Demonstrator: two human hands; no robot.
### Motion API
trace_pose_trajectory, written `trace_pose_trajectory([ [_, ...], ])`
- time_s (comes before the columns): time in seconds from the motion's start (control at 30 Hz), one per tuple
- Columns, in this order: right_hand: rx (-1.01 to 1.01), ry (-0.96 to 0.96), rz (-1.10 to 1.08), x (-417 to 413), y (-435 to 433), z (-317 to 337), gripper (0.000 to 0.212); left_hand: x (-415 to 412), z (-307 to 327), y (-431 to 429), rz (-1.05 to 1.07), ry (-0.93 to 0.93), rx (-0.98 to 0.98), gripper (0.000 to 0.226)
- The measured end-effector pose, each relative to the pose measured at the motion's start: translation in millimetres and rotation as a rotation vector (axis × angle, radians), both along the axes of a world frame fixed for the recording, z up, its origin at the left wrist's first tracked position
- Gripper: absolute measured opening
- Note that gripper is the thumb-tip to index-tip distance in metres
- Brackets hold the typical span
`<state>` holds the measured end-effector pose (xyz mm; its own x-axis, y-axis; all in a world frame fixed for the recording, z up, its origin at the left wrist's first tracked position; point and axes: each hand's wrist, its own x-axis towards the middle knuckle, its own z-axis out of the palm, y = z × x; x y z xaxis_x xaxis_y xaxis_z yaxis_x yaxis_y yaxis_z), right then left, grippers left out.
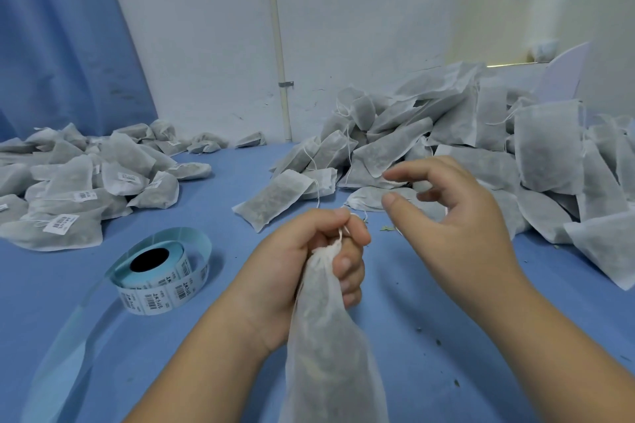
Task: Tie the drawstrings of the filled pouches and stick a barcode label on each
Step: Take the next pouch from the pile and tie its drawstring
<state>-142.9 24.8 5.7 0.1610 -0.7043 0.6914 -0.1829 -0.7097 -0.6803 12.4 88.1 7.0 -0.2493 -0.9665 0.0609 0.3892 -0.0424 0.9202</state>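
Blue cloth covered the tabletop (223, 189), with a blue curtain (62, 45) hanging far left. A heap of labelled pouches (75, 189) lay left, and a barcode label roll (158, 278) sat nearer. At centre the left hand (295, 261) had its fingers gripping the gathered neck of a filled pouch (330, 336), its drawstring (340, 237) poking from the fist. The right hand (457, 216) hovered beside it, thumb and forefinger apart. Whether it held string I cannot tell. Unlabelled pouches (481, 141) were piled right.
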Motion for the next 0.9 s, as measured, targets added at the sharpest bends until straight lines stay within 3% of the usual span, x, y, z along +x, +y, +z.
trace_pose_trajectory([
  [0.2,0.162,-0.021,0.362,3.0,10.0,2.2,0.014,-0.4,-3.9,-2.6,-0.013,-0.043,0.002,0.03],
  [0.4,0.271,0.141,0.42,-2.1,4.6,3.6,0.016,5.5,-5.5,-4.9,0.18,-0.328,-0.077,0.029],
  [0.5,0.314,0.195,0.403,-5.3,3.6,5.0,0.016,7.0,-6.8,-4.0,0.174,-0.414,-0.091,0.031],
  [0.67,0.364,0.317,0.458,-6.4,6.8,8.0,0.021,8.6,-5.6,-2.5,0.125,-0.386,-0.108,0.031],
  [0.77,0.35,0.281,0.468,-4.9,8.7,7.8,0.025,10.2,-2.8,-1.6,0.117,-0.349,-0.11,0.031],
  [0.9,0.397,0.213,0.499,-6.7,8.1,9.7,0.007,12.3,0.7,0.8,0.083,-0.338,-0.103,0.031],
])
